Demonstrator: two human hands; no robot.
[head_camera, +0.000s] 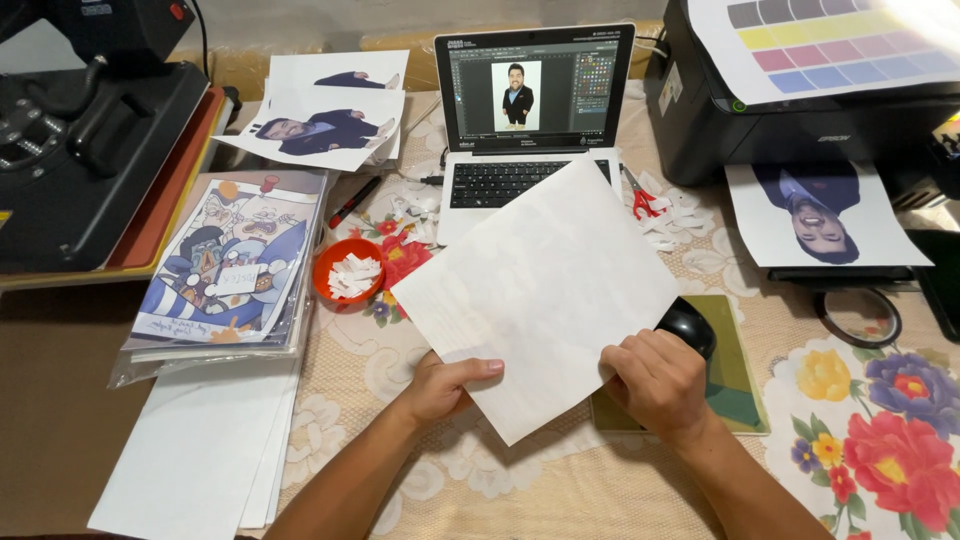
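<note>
While both hands grip it, one blank white sheet (535, 295) is held above the table (560, 490), turned so its corners point roughly up, down, left and right. Its long axis runs from the lower left near the left hand (440, 388) up toward the right, to the corner lying over the laptop (530, 120) keyboard. The sheet covers part of the laptop's lower right area and the top of a black mouse (690, 325).

Left hand: thumb lies on top of the sheet at its lower left edge, remaining fingers hidden beneath, pinched on the paper. Right hand (655, 380): fingers curled together, closed on the lower right edge of the sheet, just in front of the mouse.

Count of surrounding items: one open laptop showing a figure in a dark suit; one black printer (720, 120) at the right with one colour test page on top and one portrait print (820, 215) in its tray, seen inverted; two portrait prints (325, 115) at upper left, overlapping; one orange bowl (350, 272) holding white paper scraps; one red-handled pair of scissors (642, 200) among loose scraps; one red and black marker (352, 202); one bagged cartoon print (235, 265) on a stack; one pile of white sheets (205, 450) at lower left; one heat press (90, 130) at far left
</note>
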